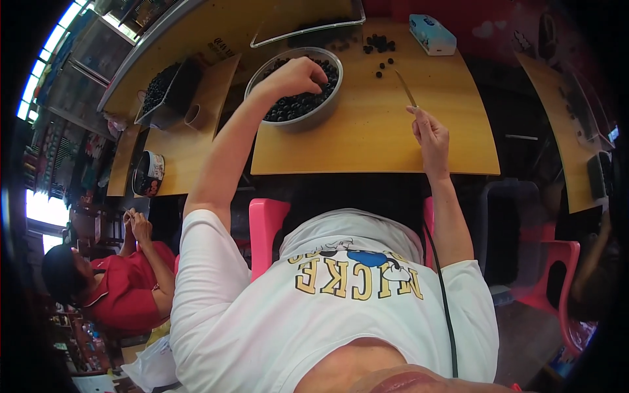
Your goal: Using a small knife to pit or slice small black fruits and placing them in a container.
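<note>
My left hand (299, 76) reaches into a wide, see-through round bowl (303, 124) at the table's far left. Small dark round fruits (288, 110), of a kind I cannot make out, fill it. The fingers are bent together over the pile; whatever is between their tips is hidden. Off to the right, my right hand (430, 133) is closed around the handle of a slim knife (404, 86), its blade pointing up and away over the table. Beyond the blade lie several loose dark fruits (379, 44).
A tissue pack (433, 35) lies on the table (367, 144) at the far right. On the left table stand a crate of dark fruits (171, 92), a cup (193, 116) and a tub (149, 173). A person in red (134, 288) sits at left. Pink chair parts (265, 229) flank me.
</note>
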The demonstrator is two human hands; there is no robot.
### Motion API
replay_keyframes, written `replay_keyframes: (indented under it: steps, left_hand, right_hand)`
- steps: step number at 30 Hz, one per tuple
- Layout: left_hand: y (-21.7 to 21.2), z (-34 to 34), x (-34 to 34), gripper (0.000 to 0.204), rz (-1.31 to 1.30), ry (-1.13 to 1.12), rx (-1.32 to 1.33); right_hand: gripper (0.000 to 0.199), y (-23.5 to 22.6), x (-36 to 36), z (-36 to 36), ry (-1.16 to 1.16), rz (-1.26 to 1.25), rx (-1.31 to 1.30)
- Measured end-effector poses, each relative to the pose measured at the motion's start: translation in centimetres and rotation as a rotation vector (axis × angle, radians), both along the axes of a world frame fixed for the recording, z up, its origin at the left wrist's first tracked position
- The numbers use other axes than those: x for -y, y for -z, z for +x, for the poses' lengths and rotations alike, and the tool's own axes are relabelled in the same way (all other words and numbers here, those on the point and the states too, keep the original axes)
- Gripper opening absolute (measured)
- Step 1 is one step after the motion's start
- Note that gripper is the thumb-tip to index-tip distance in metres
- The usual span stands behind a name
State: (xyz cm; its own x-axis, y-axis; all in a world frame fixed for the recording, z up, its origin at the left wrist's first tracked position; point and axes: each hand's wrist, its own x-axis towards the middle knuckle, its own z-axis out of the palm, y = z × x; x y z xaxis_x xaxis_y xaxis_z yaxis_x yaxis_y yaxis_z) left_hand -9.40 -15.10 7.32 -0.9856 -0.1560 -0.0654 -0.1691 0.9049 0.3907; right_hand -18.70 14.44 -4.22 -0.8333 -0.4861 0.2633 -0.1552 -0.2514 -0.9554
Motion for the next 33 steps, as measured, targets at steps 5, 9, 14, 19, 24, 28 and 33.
replay_keyframes:
  steps: [5,9,14,19,24,28,33]
  left_hand:
    - [1.3,0.2,-1.1,0.023,0.075,-0.105,-0.034]
    - [2.1,1.3,-1.7,0.020,0.395,-0.136,-0.408]
    - [3.0,5.6,-9.0,0.018,1.840,-0.185,-0.434]
    - [5.0,7.5,-14.6,0.024,2.160,-0.326,-0.406]
    - [6.2,8.3,-15.0,0.029,2.212,-0.359,-0.389]
    - [6.1,8.8,-15.0,0.027,2.168,-0.354,-0.397]
    - [6.6,9.1,-14.5,0.025,2.117,-0.224,-0.378]
  right_hand:
    - [0.037,0.0,-0.2,0.5,-0.011,0.054,-0.037]
    - [0.036,-0.8,-0.3,0.9,-0.011,0.086,-0.037]
    - [0.034,-1.8,-0.5,1.8,-0.042,-0.006,-0.084]
    - [0.031,-2.9,-0.6,3.6,-0.074,-0.017,-0.187]
    - [0.024,-5.3,-1.6,5.4,-0.030,0.185,-0.708]
    - [0.027,-5.8,-1.9,5.9,-0.009,0.216,-0.983]
    - [0.032,-6.0,-1.4,6.5,0.051,0.193,-1.133]
